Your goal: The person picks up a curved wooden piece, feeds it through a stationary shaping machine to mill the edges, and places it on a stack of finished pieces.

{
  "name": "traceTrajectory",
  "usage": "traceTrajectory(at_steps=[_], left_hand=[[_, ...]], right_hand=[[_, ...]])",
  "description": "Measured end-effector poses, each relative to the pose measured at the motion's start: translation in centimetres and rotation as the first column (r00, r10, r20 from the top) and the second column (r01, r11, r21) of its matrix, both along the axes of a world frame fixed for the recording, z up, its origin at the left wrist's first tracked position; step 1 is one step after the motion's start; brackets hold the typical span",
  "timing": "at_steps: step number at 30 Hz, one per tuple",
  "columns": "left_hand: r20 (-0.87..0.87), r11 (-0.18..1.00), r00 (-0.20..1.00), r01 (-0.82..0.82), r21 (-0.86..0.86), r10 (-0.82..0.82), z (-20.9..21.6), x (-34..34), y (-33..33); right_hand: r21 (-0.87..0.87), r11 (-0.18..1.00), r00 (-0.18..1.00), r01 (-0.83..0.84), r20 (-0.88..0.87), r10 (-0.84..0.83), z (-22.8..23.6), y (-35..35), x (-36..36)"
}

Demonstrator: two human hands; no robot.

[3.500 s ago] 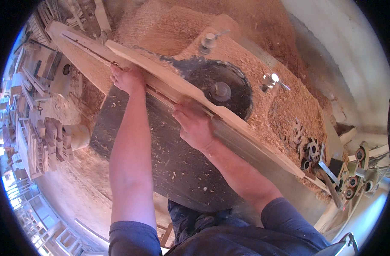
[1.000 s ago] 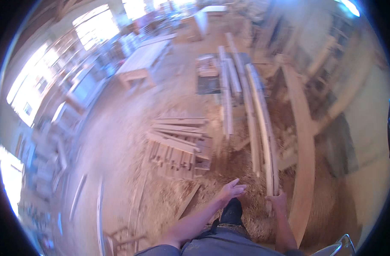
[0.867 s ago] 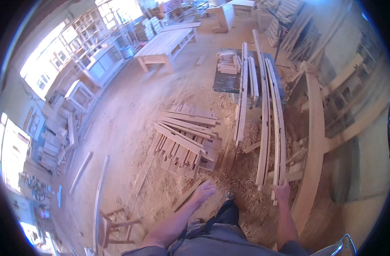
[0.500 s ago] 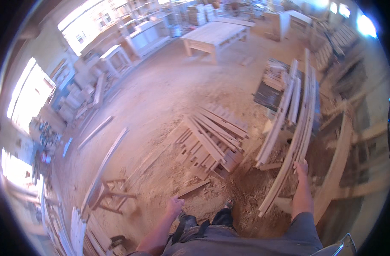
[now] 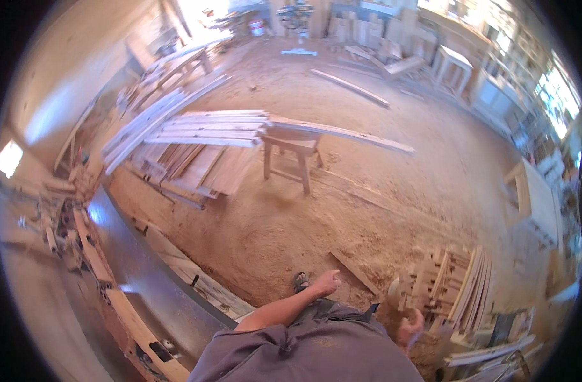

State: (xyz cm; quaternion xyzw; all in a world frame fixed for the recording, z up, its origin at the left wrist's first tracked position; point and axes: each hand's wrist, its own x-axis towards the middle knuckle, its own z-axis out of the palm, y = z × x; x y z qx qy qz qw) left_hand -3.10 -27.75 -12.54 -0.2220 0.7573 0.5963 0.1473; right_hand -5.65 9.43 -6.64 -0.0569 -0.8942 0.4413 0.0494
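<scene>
My left hand (image 5: 328, 282) hangs in front of my body, its fingers loosely bent with nothing in them. Just beyond it a short board (image 5: 356, 274) lies on the dusty floor. My right hand (image 5: 410, 328) is low at my right side, slightly blurred, fingers partly apart and holding nothing I can see. Close to that hand is a stack of short wooden pieces (image 5: 436, 285), with longer strips (image 5: 473, 288) laid along it. My sandalled foot (image 5: 300, 281) shows below my left hand.
A long machine with a grey metal bed (image 5: 144, 264) runs along my left. Ahead stand a wooden trestle (image 5: 292, 151) and a pile of pale planks (image 5: 205, 128). One long plank (image 5: 348, 134) extends right from the trestle; another (image 5: 349, 87) lies on the floor farther back.
My view has swung left, bringing the trestle and planks ahead and the machine into sight. My right hand has come away from the long boards it was touching.
</scene>
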Motion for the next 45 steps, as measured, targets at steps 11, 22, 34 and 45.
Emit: traceTrajectory(at_steps=[11, 22, 34, 45], left_hand=[[-0.054, 0.602, 0.605, -0.796, -0.056, 0.795, -1.3, 15.8, -26.2], [0.191, -0.145, -0.079, -0.921, 0.362, 0.978, 1.2, 18.4, -29.5], [0.179, -0.156, -0.135, -0.982, 0.109, 0.975, 8.1, 14.1, -40.5], [0.146, 0.104, 0.122, -0.987, 0.123, 0.982, 4.8, 12.0, -46.8]], right_hand=[[-0.222, 0.392, 0.345, -0.893, 0.221, 0.912, 7.9, -43.8, -11.3], [-0.821, 0.571, 0.464, 0.02, 0.513, 0.722, 1.9, -71.9, -24.6], [-0.752, 0.613, 0.391, 0.244, 0.655, 0.647, 1.4, -78.0, -26.2], [-0.614, 0.788, -0.084, 0.035, 0.784, 0.615, 3.9, -74.9, -17.4]])
